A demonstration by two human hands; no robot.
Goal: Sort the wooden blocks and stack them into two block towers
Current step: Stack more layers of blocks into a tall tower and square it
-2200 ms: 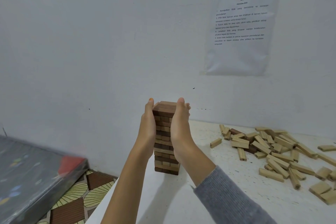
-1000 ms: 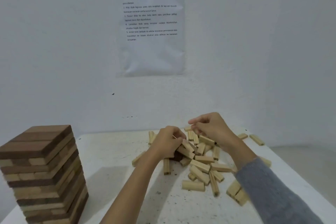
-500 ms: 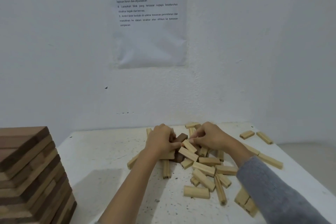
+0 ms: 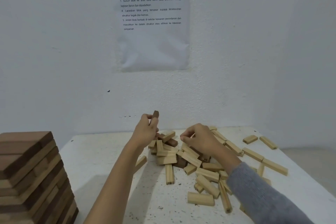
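A tower of dark and light wooden blocks (image 4: 31,178) stands at the left edge of the white table (image 4: 101,165). A loose pile of pale blocks (image 4: 190,160) with a few dark blocks (image 4: 172,142) among them lies mid-table. My left hand (image 4: 145,131) is raised above the pile's left side and grips a dark brown block (image 4: 155,114) that sticks up from its fingers. My right hand (image 4: 198,138) hovers low over the pile with curled fingers; whether it holds a block is hidden.
More pale blocks (image 4: 267,160) are scattered toward the table's right edge. A white wall rises right behind the table, with a printed instruction sheet (image 4: 152,20) taped to it. Bare tabletop lies between the tower and the pile.
My left hand has lifted up out of the pile with a dark block in it. My right hand stays down at the pile. The view has shifted slightly.
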